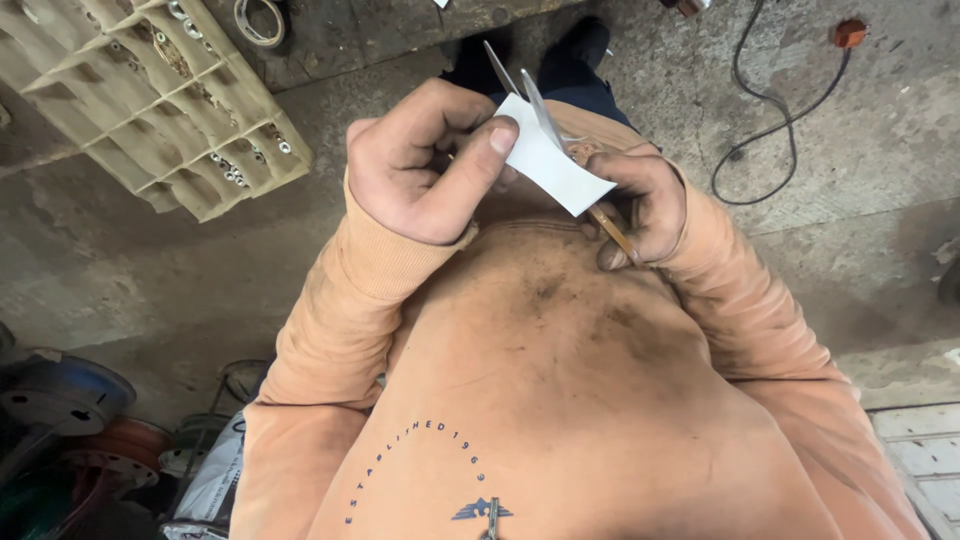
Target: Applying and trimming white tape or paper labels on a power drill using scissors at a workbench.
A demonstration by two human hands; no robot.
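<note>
My left hand [425,160] pinches a small white piece of paper [550,165] between thumb and fingers, close in front of my chest. My right hand [640,200] grips a pair of scissors [535,105] whose two thin metal blades stand apart and point up and away, with the paper lying across them. A thin wooden-coloured stick [612,228] also runs down through the right hand's fingers. Both sleeves are orange and soiled.
A beige plastic sorting tray [150,90] with several compartments of small metal nuts and washers lies upper left. A black cable [770,110] with an orange plug [850,33] curls on the concrete floor upper right. Metal wheel-like parts [70,400] are stacked lower left.
</note>
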